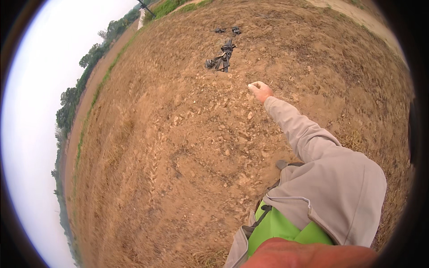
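Note:
My right hand (260, 91) is stretched out ahead over the dry ground, in a beige sleeve. Its thumb and fingers are pinched together. A small pale spot shows at the fingertips, too small to name. Beyond the hand, apart from it, a bundle of black strips or tubing (225, 56) lies on the soil. Two smaller dark clumps, one of them a black heap (236, 30), lie farther off. My left hand is out of view.
Brown soil (192, 156) with scattered stones and dry grass spreads all around. A grey shoe tip (281, 164) shows by my jacket (330, 192). A green strip and trees (91, 56) run along the left; a pale track (357, 13) crosses the far right.

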